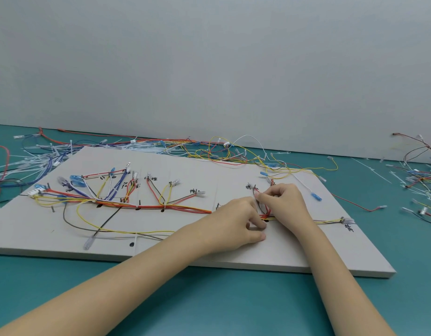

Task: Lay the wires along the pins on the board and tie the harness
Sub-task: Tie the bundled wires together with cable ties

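Observation:
A grey board (190, 248) lies on the table with dark pins and handwritten labels. A harness of red, orange and yellow wires (185, 209) runs along its middle, with branches fanning up to small connectors on the left. My left hand (236, 221) rests on the board at the harness's right part, fingers curled at the bundle. My right hand (284, 202) is just beside it, fingertips pinching red wires (264, 209) near a pin. What lies under the fingers is hidden. A thin branch (331, 221) runs right to a connector.
Loose wires (224, 151) and white cable ties (39, 158) are heaped behind the board on the teal table (209, 299). More wires and ties (423, 180) lie at the far right. A grey wall stands behind. A yellow and a brown wire loop over the board's front left.

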Demonstrator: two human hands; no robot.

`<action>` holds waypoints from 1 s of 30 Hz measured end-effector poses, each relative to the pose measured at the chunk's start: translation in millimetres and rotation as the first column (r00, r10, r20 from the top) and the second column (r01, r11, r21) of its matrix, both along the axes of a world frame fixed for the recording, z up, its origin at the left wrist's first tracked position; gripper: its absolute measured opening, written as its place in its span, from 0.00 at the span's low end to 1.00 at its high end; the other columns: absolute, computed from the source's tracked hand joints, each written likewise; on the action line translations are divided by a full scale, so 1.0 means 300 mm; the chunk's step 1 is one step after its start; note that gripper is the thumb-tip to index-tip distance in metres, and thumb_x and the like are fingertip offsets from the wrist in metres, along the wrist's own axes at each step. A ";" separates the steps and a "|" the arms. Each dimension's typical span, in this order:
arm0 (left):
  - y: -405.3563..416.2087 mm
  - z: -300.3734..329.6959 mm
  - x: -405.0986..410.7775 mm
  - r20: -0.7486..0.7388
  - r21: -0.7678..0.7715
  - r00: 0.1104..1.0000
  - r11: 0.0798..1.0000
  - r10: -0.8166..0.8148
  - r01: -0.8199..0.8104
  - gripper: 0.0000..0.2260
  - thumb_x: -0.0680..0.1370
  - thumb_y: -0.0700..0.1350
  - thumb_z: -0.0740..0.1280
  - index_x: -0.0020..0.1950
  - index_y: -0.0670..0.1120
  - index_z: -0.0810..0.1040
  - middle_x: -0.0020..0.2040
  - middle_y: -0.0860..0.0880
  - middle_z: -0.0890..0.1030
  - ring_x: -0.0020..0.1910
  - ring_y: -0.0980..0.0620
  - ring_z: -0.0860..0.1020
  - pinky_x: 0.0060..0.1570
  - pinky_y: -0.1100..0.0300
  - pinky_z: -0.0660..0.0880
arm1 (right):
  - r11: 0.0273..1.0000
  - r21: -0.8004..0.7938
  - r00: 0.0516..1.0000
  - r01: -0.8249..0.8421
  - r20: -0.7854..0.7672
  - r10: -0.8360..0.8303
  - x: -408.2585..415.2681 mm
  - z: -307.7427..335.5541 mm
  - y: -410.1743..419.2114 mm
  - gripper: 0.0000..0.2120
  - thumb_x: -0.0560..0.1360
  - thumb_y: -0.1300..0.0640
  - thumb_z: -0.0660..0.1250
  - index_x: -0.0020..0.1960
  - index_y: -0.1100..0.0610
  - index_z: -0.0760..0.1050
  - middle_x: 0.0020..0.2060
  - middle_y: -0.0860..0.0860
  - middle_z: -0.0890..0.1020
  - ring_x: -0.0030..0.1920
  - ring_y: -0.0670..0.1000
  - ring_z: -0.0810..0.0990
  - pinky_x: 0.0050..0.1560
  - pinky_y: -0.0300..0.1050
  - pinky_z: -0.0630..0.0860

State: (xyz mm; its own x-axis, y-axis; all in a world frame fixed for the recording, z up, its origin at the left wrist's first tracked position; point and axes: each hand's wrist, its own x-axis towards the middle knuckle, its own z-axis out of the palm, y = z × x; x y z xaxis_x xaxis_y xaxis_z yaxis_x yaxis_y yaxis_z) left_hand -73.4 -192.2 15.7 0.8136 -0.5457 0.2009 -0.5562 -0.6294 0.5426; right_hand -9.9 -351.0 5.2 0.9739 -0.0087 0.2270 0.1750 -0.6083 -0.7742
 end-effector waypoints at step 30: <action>-0.003 -0.030 0.021 -0.004 -0.186 0.996 0.979 0.090 -0.089 0.07 0.77 0.45 0.69 0.50 0.44 0.85 0.43 0.51 0.75 0.39 0.60 0.70 0.44 0.64 0.66 | 1.000 -0.015 1.000 -0.013 0.004 0.013 0.005 -0.005 -0.006 0.12 0.73 0.55 0.72 0.34 0.61 0.82 0.25 0.51 0.78 0.28 0.46 0.70 0.31 0.39 0.67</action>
